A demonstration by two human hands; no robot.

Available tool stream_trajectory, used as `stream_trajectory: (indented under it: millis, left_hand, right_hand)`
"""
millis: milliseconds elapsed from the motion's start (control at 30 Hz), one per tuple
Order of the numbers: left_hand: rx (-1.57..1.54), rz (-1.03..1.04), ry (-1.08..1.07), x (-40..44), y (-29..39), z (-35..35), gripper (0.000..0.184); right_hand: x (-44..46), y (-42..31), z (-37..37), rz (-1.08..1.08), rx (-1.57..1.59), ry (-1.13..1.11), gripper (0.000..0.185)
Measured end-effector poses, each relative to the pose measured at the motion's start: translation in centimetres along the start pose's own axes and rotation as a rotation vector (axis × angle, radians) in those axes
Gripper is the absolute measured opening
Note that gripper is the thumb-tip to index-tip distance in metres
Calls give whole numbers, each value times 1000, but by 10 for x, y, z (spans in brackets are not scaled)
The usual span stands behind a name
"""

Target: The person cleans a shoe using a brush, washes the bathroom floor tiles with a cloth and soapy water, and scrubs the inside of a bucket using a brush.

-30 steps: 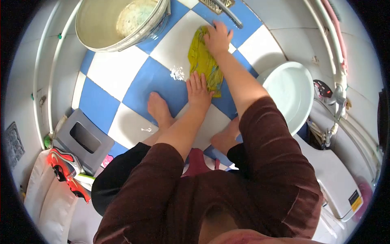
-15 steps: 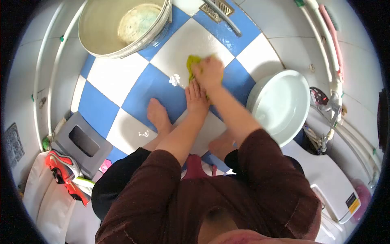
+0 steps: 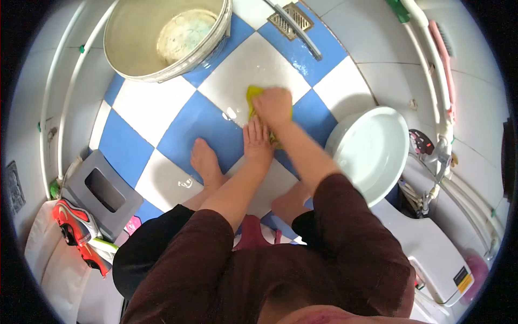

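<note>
A wet yellow-green cloth [image 3: 252, 93] lies on the blue and white floor tiles in front of me, partly hidden under my hands. My right hand [image 3: 274, 106] is closed in a fist on it, knuckles up. Just nearer to me, my left hand [image 3: 258, 144] rests with its fingers stretched out flat over the cloth's near part. Foamy water spots [image 3: 229, 114] show on the tiles beside the cloth.
A large bucket [image 3: 129, 48] stands at the far left, and a white basin [image 3: 396, 129] with water at my right. A hose [image 3: 302, 36] crosses the floor drain [image 3: 284, 24]. Orange shoes [image 3: 70, 221] and a grey plastic piece [image 3: 127, 189] are at left.
My right fist has drawn back slightly toward me over the cloth. My left hand stays in nearly the same place, and the whole view has shifted a little.
</note>
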State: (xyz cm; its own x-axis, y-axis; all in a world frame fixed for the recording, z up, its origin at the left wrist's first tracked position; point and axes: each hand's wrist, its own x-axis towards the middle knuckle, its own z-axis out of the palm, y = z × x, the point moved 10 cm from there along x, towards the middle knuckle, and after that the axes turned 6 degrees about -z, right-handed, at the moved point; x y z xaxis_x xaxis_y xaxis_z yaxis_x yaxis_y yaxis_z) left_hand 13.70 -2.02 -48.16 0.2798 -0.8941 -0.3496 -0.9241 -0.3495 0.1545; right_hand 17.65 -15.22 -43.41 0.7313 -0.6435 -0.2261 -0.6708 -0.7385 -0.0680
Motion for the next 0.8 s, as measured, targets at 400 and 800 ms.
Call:
stream_trajectory:
  millis: [400, 800]
  left_hand:
    - [-34, -26, -142, -4, -6, -20, 73]
    - [-2032, -412, -409, 74, -13, -88, 56]
  right_hand:
    - [23, 63, 12, 182, 331, 180, 28]
    - [-14, 76, -54, 514, 2526, 647, 38]
